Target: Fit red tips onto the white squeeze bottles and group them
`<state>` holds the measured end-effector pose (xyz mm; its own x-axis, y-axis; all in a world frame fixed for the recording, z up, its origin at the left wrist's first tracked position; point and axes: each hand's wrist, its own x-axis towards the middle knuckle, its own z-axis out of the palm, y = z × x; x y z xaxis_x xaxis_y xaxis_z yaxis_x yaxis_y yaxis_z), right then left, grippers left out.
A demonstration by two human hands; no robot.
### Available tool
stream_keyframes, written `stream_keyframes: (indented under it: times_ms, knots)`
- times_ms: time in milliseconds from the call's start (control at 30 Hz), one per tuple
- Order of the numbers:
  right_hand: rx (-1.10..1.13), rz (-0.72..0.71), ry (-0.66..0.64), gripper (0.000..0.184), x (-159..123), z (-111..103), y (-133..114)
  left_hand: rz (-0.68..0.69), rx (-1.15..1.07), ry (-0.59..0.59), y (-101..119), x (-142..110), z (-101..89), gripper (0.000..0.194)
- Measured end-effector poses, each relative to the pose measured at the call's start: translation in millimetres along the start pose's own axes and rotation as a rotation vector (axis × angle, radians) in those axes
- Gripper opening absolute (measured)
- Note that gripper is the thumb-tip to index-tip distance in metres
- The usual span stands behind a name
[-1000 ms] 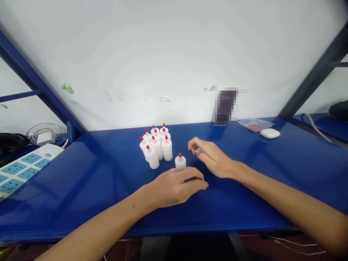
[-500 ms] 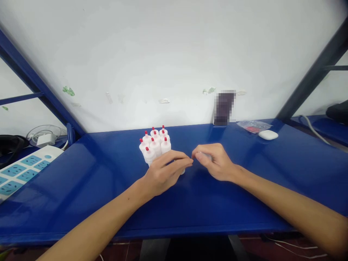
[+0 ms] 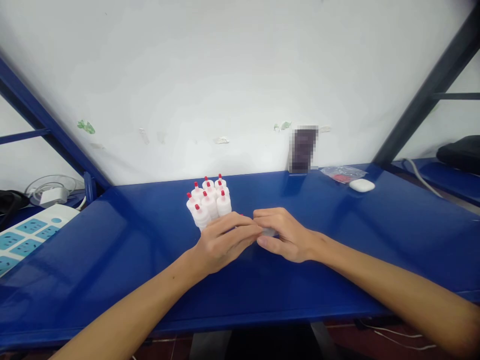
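Note:
Several white squeeze bottles with red tips stand upright in a tight cluster on the blue table. My left hand is just in front of them, fingers bent and pressed together; it hides whatever they hold. A single red tip peeks out behind its knuckles, the rest of that bottle hidden. Close against the left fingertips, my right hand is closed around a small translucent whitish piece, mostly covered by the fingers. The two hands meet over the middle of the table.
At the back right, a clear plastic bag with red pieces lies beside a white rounded case. A blurred-out dark upright object leans near the wall. On the left are a power strip and a white charger with cable.
My left hand has moved up and left, covering the lone bottle. My right hand has come down toward it with the translucent piece, and the hands now meet. The camera view has shifted slightly.

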<state>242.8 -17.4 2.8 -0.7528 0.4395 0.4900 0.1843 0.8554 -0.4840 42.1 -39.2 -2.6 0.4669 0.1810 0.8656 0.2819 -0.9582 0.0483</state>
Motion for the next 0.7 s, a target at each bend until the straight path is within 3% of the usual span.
stream_keyframes:
  times_ms: [267, 433, 600, 700]
  knots:
    - [0.081, 0.025, -0.003, 0.04, 2, 1, -5, 0.047, 0.056, -0.013, -3, 0, 0.1, 0.029]
    - [0.03, 0.09, 0.135, 0.045, 0, -3, -3, 0.066, 0.116, 0.034, 1, 5, -3.4, 0.022]
    - [0.084, 0.198, 0.262, 0.038, 0, -9, 4, 0.204, 0.146, -0.111, 14, 9, -0.2, 0.02]
    - [0.144, 0.209, 0.242, 0.013, 2, -10, 6, 0.221, 0.129, -0.258, 21, 9, 5.8, 0.027]
